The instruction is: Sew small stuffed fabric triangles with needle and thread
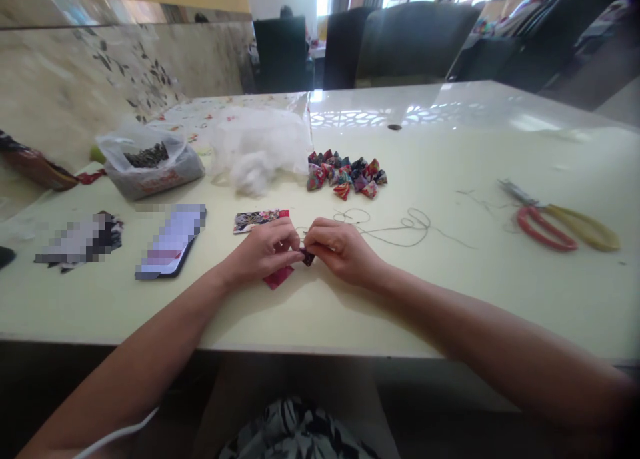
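Note:
My left hand (273,245) and my right hand (336,247) meet above the table, both closed in a pinch on a small dark piece of fabric (307,257). Whether a needle is between the fingers I cannot make out. A pink-red fabric piece (278,277) lies just under my left hand. Behind that hand rests a flat patterned fabric strip (260,220) with a red end. Loose dark thread (395,235) curls over the table to the right of my hands. Farther back sits a cluster of small stuffed fabric pieces (345,172) in several patterns.
Pliers-like scissors with red and yellow handles (547,229) lie at the right. To the left are a phone (173,242), fabric scraps (83,242) and a plastic bag of dark dried bits (150,169). White stuffing (253,172) spills from a clear bag. Chairs (415,42) stand beyond the table.

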{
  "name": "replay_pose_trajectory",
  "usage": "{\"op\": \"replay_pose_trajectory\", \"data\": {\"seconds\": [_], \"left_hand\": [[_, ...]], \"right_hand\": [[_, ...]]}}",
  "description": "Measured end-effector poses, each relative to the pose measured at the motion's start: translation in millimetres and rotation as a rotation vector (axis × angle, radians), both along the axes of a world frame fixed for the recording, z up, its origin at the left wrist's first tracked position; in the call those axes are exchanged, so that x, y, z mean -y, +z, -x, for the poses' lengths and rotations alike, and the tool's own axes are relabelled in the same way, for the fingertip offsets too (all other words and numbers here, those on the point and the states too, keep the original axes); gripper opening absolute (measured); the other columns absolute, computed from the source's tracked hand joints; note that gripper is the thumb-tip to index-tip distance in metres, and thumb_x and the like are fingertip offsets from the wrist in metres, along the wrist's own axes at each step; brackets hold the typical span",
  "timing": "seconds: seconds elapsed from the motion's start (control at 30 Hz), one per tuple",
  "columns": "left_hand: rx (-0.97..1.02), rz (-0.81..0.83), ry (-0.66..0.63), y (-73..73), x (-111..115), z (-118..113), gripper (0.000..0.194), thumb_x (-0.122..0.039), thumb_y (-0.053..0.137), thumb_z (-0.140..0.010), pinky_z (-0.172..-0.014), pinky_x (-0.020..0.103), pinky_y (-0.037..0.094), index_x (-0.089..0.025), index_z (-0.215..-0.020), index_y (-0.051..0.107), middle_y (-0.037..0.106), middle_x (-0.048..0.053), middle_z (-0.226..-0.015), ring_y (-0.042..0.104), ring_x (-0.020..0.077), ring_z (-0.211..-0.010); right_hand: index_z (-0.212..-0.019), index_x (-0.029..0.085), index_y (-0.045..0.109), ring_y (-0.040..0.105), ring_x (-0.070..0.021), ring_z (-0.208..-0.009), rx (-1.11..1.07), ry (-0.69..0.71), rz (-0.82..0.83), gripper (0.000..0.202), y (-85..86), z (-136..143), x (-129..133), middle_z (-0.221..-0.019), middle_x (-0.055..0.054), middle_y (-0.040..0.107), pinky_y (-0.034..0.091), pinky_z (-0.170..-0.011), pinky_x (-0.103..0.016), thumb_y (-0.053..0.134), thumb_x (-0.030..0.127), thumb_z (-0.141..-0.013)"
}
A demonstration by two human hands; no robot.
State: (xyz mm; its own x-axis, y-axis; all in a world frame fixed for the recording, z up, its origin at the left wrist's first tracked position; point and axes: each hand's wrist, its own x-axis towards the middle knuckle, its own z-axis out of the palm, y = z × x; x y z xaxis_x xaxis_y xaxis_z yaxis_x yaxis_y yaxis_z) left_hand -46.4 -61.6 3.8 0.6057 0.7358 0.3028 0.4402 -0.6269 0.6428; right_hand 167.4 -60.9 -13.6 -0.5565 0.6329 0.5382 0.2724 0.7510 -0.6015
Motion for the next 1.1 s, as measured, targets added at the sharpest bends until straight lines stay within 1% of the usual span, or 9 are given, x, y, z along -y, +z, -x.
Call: {"op": "replay_pose_trajectory", "data": {"seconds": [0.13,0.2,0.43,0.7,0.8,0.93,1.0,1.07,1.1], "left_hand": [[0.199,-0.031,0.171,-7.5,-1.8,-0.2,0.022,-0.033,0.072,-0.084,-0.063,0.023,0.046,-0.018,-0.098,0.065,0.057,0.000,-0.081,0.055,0.0109,-0.070],[0.237,-0.040,0.198,-10.2,-1.7,-2.0,0.024,-0.033,0.072,-0.085,-0.065,0.023,0.048,-0.018,-0.102,0.067,0.060,0.002,-0.087,0.058,0.0118,-0.074],[0.272,-0.087,0.193,-12.5,4.6,-11.2,0.011,-0.029,0.070,-0.087,-0.067,0.026,0.048,-0.018,-0.089,0.071,0.062,0.004,-0.086,0.060,0.0134,-0.077],[0.231,-0.117,0.205,-7.5,6.5,-13.1,0.014,-0.028,0.064,-0.090,-0.072,0.029,0.047,-0.018,-0.080,0.066,0.062,0.003,-0.078,0.057,0.0143,-0.076],[0.281,-0.022,0.232,-8.9,7.7,-15.0,0.014,-0.030,0.064,-0.090,-0.067,0.027,0.048,-0.018,-0.083,0.065,0.060,0.001,-0.079,0.057,0.0118,-0.070],[0.406,0.254,0.237,-15.1,8.9,-18.6,0.023,-0.034,0.070,-0.085,-0.050,0.021,0.047,-0.017,-0.098,0.062,0.058,-0.001,-0.077,0.055,0.0080,-0.056],[0.441,0.350,0.219,-17.3,9.7,-20.8,0.028,-0.034,0.072,-0.083,-0.047,0.019,0.048,-0.017,-0.101,0.060,0.058,-0.001,-0.077,0.056,0.0079,-0.055],[0.469,0.338,0.216,-17.7,10.6,-22.6,0.028,-0.033,0.072,-0.083,-0.048,0.019,0.052,-0.017,-0.101,0.059,0.060,0.001,-0.087,0.059,0.0084,-0.061],[0.479,0.281,0.223,-17.4,11.1,-23.1,0.027,-0.033,0.072,-0.083,-0.051,0.019,0.054,-0.018,-0.101,0.060,0.060,0.003,-0.095,0.060,0.0087,-0.066]], "right_hand": [[-0.077,0.016,0.060,0.055,-0.0117,-0.071,-0.053,-0.072,-0.093,0.020,1.1,-1.9,1.1,-0.080,-0.003,0.058,0.043,-0.066,-0.023,0.051,0.008,-0.092],[-0.078,0.017,0.059,0.054,-0.0126,-0.072,-0.079,-0.086,-0.133,0.020,1.8,-2.5,1.4,-0.081,-0.004,0.057,0.044,-0.067,-0.025,0.049,0.011,-0.095],[-0.080,0.019,0.058,0.055,-0.0144,-0.075,-0.093,-0.102,-0.151,0.019,2.1,-2.0,3.0,-0.082,-0.005,0.056,0.045,-0.068,-0.027,0.049,0.013,-0.095],[-0.079,0.019,0.057,0.055,-0.0132,-0.073,-0.119,-0.104,-0.119,0.019,3.3,-0.2,4.6,-0.080,-0.004,0.056,0.045,-0.067,-0.025,0.049,0.013,-0.095],[-0.079,0.018,0.057,0.054,-0.0130,-0.073,-0.117,-0.112,-0.125,0.019,2.4,0.2,4.1,-0.080,-0.003,0.056,0.044,-0.067,-0.025,0.049,0.012,-0.095],[-0.080,0.019,0.057,0.054,-0.0138,-0.074,-0.127,-0.121,-0.141,0.017,0.2,1.2,3.4,-0.081,-0.004,0.056,0.043,-0.067,-0.026,0.050,0.013,-0.094],[-0.081,0.019,0.056,0.054,-0.0144,-0.074,-0.129,-0.126,-0.162,0.017,-0.9,2.0,3.4,-0.081,-0.004,0.055,0.043,-0.067,-0.027,0.049,0.013,-0.095],[-0.080,0.019,0.054,0.053,-0.0145,-0.073,-0.130,-0.139,-0.180,0.017,-1.5,2.7,3.6,-0.080,-0.004,0.054,0.042,-0.067,-0.027,0.049,0.013,-0.095],[-0.079,0.019,0.054,0.052,-0.0144,-0.073,-0.129,-0.148,-0.184,0.018,-1.6,2.9,3.6,-0.079,-0.004,0.053,0.042,-0.066,-0.026,0.048,0.013,-0.095]]}}
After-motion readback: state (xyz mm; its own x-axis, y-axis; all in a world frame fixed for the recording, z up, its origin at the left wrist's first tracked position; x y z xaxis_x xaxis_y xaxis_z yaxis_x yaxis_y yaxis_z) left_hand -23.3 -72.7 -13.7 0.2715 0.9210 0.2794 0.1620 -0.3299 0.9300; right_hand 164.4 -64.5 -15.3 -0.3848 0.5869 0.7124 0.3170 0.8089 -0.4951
